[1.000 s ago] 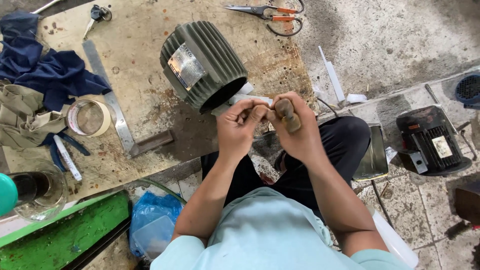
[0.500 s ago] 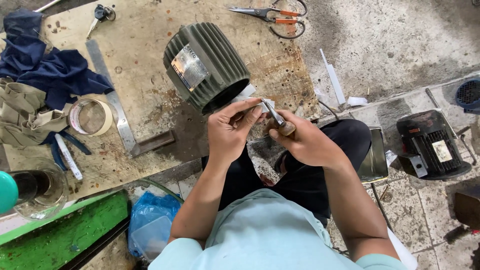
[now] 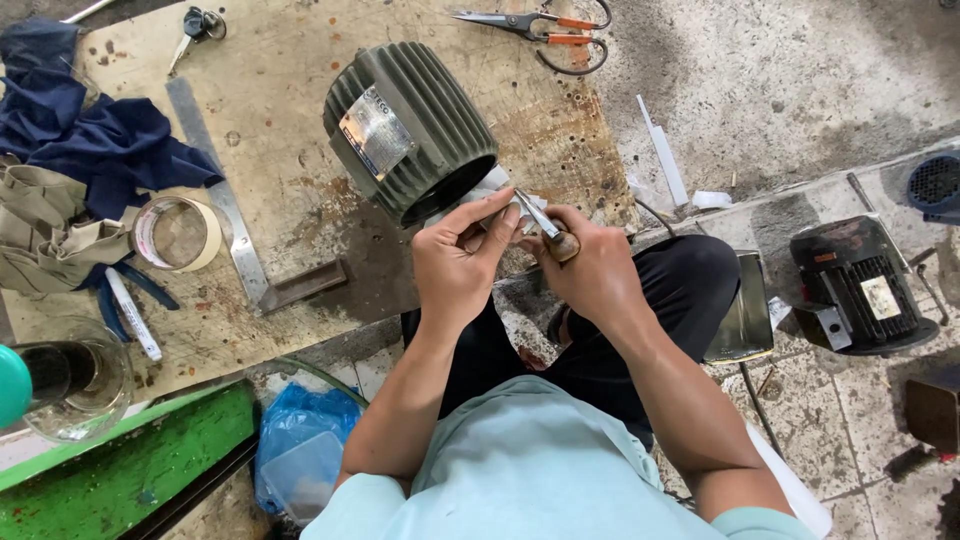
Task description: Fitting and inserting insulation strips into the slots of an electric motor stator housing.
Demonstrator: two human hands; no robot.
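Note:
A green ribbed motor housing [image 3: 410, 130] lies on its side on a worn wooden board [image 3: 300, 200], its open end facing me. My left hand [image 3: 460, 262] pinches a white strip of paper [image 3: 490, 195] at the housing's open rim. My right hand [image 3: 590, 265] grips a small knife with a wooden handle [image 3: 552, 232], its blade tip touching the white strip between my left thumb and fingers. Both hands are close together just below the opening.
Orange-handled scissors [image 3: 545, 28] lie at the board's far edge. A metal square [image 3: 240, 240], a tape roll [image 3: 178, 232], blue and khaki cloths [image 3: 70, 160] and a glass jar [image 3: 75, 385] sit left. A black motor [image 3: 865, 290] stands on the floor right.
My hands have shifted slightly left toward the housing's opening. The knife has turned from upright in my fist to blade pointing up-left against the white strip.

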